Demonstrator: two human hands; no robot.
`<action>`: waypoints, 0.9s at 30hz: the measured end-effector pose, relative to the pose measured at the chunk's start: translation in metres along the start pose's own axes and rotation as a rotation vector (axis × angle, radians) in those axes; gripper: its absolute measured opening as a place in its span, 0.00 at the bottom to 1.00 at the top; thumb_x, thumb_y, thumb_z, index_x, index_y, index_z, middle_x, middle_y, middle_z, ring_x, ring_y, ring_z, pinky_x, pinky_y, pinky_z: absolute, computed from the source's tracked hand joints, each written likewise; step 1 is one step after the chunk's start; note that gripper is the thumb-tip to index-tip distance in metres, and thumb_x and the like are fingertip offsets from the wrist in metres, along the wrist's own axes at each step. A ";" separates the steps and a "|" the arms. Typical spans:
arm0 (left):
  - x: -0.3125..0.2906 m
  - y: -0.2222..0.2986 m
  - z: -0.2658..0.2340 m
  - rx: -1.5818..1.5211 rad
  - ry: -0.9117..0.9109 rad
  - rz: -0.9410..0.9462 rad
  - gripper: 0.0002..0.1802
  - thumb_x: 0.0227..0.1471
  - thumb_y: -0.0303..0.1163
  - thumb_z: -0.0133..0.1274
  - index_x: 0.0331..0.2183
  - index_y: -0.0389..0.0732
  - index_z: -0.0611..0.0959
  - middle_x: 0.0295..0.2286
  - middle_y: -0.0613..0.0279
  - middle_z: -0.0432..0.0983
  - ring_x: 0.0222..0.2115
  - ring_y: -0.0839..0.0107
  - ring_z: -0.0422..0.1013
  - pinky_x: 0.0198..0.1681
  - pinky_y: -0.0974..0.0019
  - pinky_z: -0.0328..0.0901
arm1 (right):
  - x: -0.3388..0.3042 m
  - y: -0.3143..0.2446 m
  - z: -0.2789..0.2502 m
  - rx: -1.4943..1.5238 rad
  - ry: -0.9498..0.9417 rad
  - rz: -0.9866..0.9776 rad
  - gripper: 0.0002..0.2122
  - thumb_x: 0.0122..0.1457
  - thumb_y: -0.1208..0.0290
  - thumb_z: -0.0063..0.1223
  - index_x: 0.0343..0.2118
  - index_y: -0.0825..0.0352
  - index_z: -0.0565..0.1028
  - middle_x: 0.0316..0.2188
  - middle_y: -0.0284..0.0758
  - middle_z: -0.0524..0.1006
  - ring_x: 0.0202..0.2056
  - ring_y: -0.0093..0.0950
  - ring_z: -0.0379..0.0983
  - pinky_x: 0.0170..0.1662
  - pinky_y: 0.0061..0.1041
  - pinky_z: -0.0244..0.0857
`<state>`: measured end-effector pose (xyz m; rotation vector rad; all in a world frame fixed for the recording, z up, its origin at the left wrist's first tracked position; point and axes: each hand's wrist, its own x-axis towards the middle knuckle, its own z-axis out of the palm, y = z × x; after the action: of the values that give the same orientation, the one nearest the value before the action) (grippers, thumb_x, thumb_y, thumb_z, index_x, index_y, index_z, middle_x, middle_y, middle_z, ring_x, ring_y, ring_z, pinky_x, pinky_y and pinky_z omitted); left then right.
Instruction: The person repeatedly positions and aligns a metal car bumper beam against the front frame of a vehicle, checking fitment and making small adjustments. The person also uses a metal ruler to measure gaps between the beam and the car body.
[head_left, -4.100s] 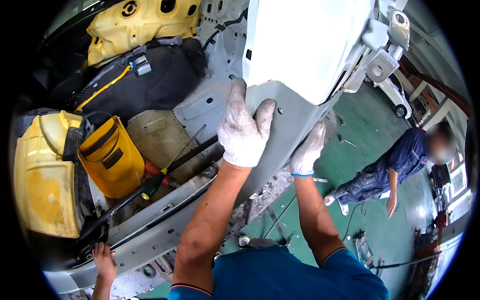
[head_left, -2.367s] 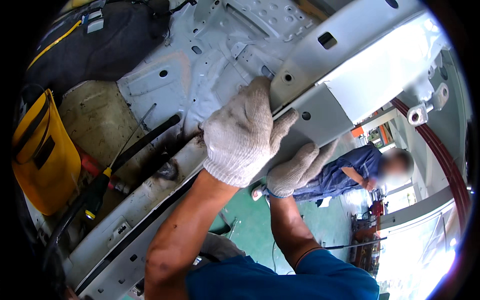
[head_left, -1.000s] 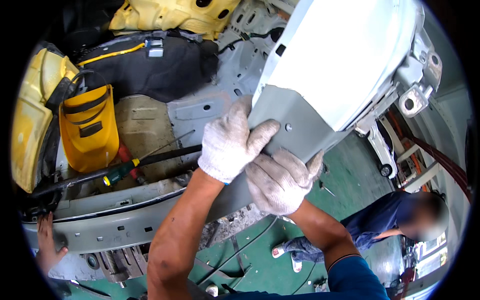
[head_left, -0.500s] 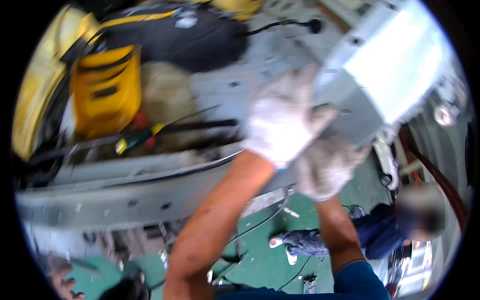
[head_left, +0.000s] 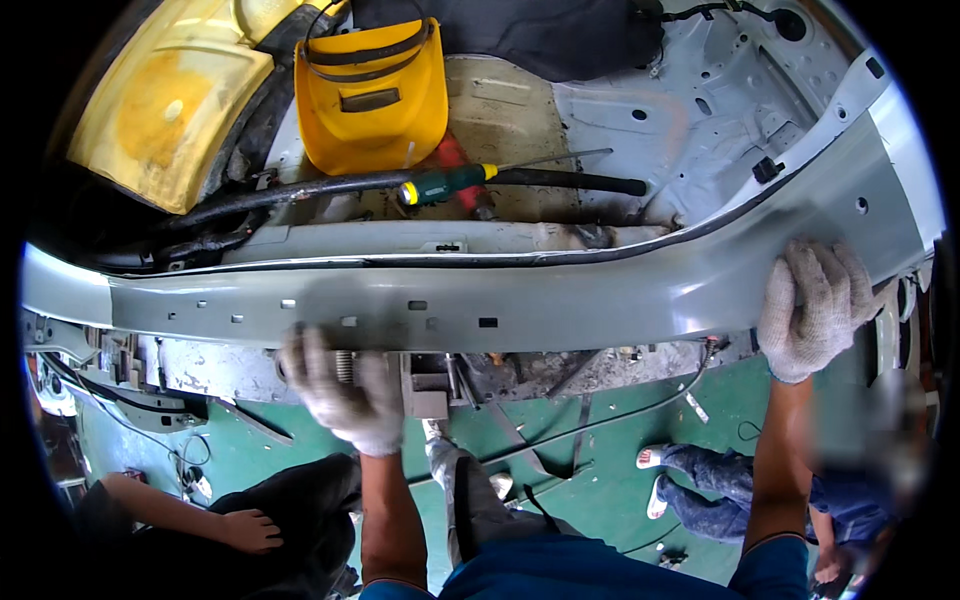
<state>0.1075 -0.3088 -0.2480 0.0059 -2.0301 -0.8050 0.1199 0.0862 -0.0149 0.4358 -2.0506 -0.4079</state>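
Observation:
A long grey car-body panel [head_left: 570, 300] curves across the view, rising at the right. My left hand [head_left: 345, 395], in a whitish knit glove, is at its lower edge, left of the middle. Motion blurs this hand, but its thumb and fingers look apart, with nothing held. On the right, my right hand [head_left: 818, 315], gloved alike, has its bent fingers against the panel near its lower edge. Part of its grip is hidden. Behind the panel lie a green-and-yellow screwdriver [head_left: 447, 185], a dark bar [head_left: 575, 181] and a yellow welding mask [head_left: 372, 120].
Yellowed padding [head_left: 165, 115] and a dark cover [head_left: 540, 35] lie in the bodywork's far part. Below the panel, a cable [head_left: 575, 432] crosses above the green floor [head_left: 615, 415]. People stand close by: one person's bare hand [head_left: 250, 531] at lower left, another person's legs [head_left: 705, 480] to the right.
My hands were close together at the panel's right part. The left has moved far left and nearer me, the right farther right. The view has turned and shows more of the panel.

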 end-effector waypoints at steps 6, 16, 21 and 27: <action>0.023 -0.034 0.017 0.020 0.350 -0.260 0.29 0.64 0.34 0.46 0.62 0.29 0.72 0.63 0.33 0.62 0.64 0.42 0.59 0.68 0.43 0.55 | 0.002 -0.001 -0.008 0.009 -0.010 -0.065 0.10 0.56 0.80 0.63 0.41 0.69 0.83 0.39 0.39 0.84 0.46 0.44 0.77 0.55 0.41 0.69; 0.049 -0.045 0.008 0.239 0.105 0.044 0.36 0.59 0.53 0.52 0.61 0.39 0.77 0.60 0.43 0.71 0.62 0.40 0.64 0.68 0.31 0.44 | -0.005 0.004 0.000 0.121 0.037 -0.007 0.11 0.54 0.77 0.65 0.41 0.65 0.84 0.38 0.33 0.85 0.47 0.39 0.78 0.67 0.49 0.51; 0.082 -0.042 -0.032 0.333 -0.403 0.361 0.43 0.57 0.60 0.56 0.64 0.42 0.73 0.63 0.41 0.67 0.63 0.38 0.63 0.69 0.33 0.49 | 0.003 0.000 0.004 0.069 0.085 -0.094 0.10 0.52 0.74 0.67 0.39 0.61 0.84 0.37 0.31 0.84 0.48 0.36 0.77 0.70 0.51 0.45; 0.144 -0.040 -0.007 0.110 -0.627 0.542 0.26 0.51 0.50 0.63 0.43 0.38 0.85 0.39 0.43 0.78 0.43 0.39 0.73 0.52 0.43 0.67 | -0.002 0.012 0.030 -3.501 0.063 -0.574 0.25 0.57 0.34 0.48 0.24 0.54 0.77 0.29 0.30 0.78 0.38 0.31 0.77 0.48 0.42 0.67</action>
<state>0.0178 -0.3879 -0.1583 -0.7866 -2.4765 -0.3642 0.0931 0.1008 -0.0256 1.1973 -1.2062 2.7923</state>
